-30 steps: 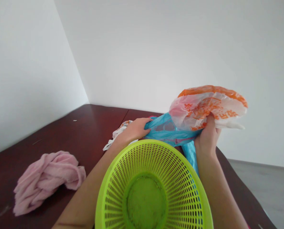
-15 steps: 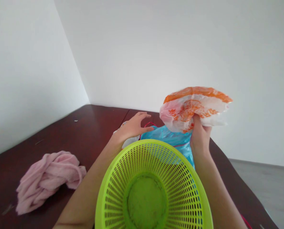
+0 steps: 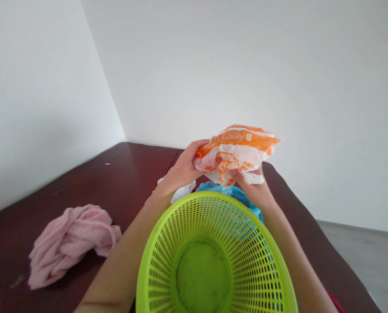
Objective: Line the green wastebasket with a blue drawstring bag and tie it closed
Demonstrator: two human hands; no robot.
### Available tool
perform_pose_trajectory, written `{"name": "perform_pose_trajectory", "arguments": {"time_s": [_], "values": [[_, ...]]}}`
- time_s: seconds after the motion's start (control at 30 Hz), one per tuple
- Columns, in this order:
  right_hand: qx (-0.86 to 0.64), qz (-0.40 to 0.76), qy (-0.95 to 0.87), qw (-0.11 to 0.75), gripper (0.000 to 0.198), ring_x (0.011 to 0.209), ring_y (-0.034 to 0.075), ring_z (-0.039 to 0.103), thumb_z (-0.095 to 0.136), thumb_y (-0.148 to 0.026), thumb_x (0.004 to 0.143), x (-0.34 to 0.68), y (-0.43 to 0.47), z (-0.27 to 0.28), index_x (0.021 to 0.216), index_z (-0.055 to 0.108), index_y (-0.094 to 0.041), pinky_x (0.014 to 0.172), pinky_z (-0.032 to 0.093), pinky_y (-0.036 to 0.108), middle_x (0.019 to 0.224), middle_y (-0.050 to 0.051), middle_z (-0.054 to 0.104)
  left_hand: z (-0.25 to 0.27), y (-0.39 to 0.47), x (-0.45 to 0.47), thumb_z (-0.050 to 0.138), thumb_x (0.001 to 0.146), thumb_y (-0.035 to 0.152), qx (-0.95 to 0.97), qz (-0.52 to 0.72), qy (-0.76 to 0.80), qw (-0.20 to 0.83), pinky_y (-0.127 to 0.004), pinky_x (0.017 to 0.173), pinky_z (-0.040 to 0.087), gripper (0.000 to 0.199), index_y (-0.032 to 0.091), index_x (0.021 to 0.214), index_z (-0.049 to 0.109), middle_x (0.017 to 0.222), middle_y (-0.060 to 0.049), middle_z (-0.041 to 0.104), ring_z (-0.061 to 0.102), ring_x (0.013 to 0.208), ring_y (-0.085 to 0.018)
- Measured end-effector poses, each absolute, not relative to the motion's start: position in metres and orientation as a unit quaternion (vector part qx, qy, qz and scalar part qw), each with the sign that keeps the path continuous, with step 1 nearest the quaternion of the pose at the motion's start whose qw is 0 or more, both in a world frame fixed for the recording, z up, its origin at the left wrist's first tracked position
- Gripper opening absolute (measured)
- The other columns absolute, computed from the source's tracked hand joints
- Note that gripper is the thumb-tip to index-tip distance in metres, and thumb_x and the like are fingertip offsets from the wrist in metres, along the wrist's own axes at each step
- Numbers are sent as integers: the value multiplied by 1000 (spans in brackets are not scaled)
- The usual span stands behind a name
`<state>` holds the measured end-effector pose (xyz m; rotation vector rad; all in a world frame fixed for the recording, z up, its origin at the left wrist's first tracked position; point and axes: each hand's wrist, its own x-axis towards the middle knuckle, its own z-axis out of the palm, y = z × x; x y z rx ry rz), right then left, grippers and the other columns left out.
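Both of my hands are on a crumpled white plastic bag [image 3: 242, 150] with orange print, held up beyond the basket. My left hand [image 3: 190, 163] grips its left end, the fingers partly hidden behind the plastic. My right hand [image 3: 254, 187] pinches its lower right side with the thumb in front. Between my forearms stands a green plastic basket [image 3: 203, 269] with slotted walls, nothing inside it. Past its far rim lies a blue plastic bag [image 3: 236, 193], partly covered by the basket. More white plastic [image 3: 184, 191] shows beside my left wrist.
A bunched pink towel [image 3: 73, 243] lies on the dark red table [image 3: 128, 174] at the left. White walls [image 3: 213, 65] rise behind and to the left. The table's right edge drops to a grey floor [image 3: 353, 248].
The white and orange bag has moved left and slightly lower in my right hand. My left hand, open before, has come up and closed on its left end.
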<state>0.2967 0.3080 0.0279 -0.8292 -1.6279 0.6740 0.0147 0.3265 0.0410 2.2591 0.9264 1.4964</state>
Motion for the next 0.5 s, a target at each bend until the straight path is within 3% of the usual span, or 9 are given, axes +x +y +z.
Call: {"name": "perform_pose_trajectory", "arguments": {"time_s": [0.13,0.3,0.4,0.5], "values": [[-355,241,-691,582,87,161,40,65,90,-61,102,295,312,24,173,47,-34,140,52,67,171,19,66,56,322,4,85,105,24,748,539,388,-8,-54,143,52,67,28,166,58,178,-15,64,65,165,-34],[-383,239,-671,588,85,157,41,70,86,-68,104,296,326,8,172,49,-32,140,52,72,169,22,65,58,321,-20,71,105,6,733,435,514,-95,-58,146,50,66,33,165,64,183,-12,57,59,169,-36],[-382,250,-661,596,81,150,40,74,86,-71,105,300,331,4,168,52,-32,137,56,71,163,21,70,36,335,-30,73,105,9,730,362,572,-97,-61,140,55,62,31,163,69,176,-15,61,64,161,-40],[-373,257,-655,604,78,147,39,77,85,-71,105,302,332,5,166,54,-33,136,58,69,159,20,72,-1,357,-32,89,104,33,744,294,598,-55,-60,140,53,59,28,160,72,171,-17,66,66,157,-41]]}}
